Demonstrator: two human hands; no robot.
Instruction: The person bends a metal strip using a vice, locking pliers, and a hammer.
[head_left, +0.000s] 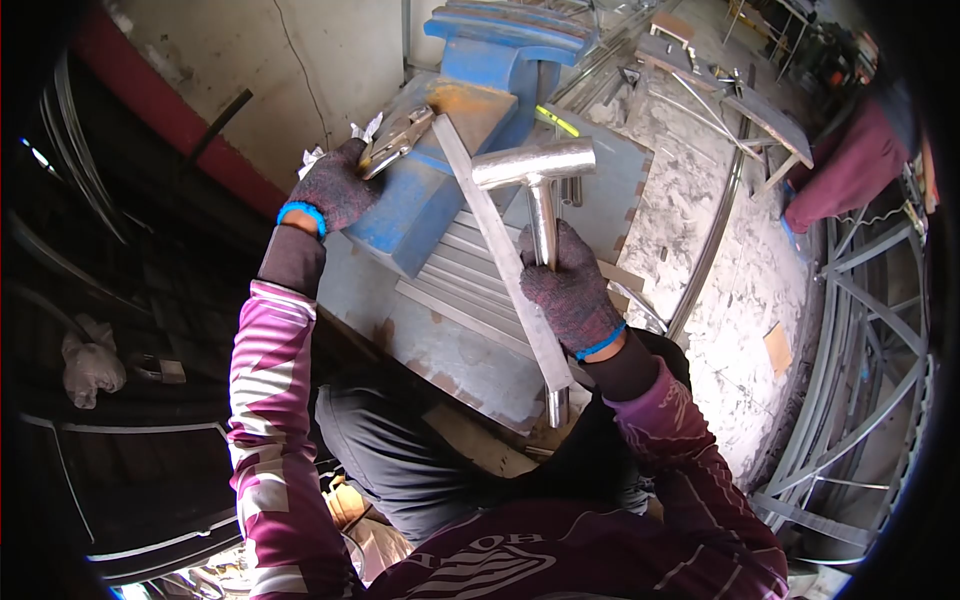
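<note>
My left hand [337, 188], gloved, is closed around a pair of locking pliers [402, 137] beside the blue bench vise [400, 215]. The plier jaws meet the upper end of a flat metal bar [490, 225], which slants down toward my lap. My gloved right hand [565, 285] is wrapped round the handle of a metal hammer [540, 165], its cylindrical head up. The bar runs along the left of this hand and overlaps the lower handle. Several metal strips [470, 275] lie side by side under the bar on the grey metal worktop [375, 300].
A yellow marker-like item [557, 120] lies beyond the vise. To the right, a low wooden bench [740, 100] stands near a person in maroon trousers [850, 165]. Welded metal frames [860, 370] line the right side. A plastic bag [92, 360] is at left.
</note>
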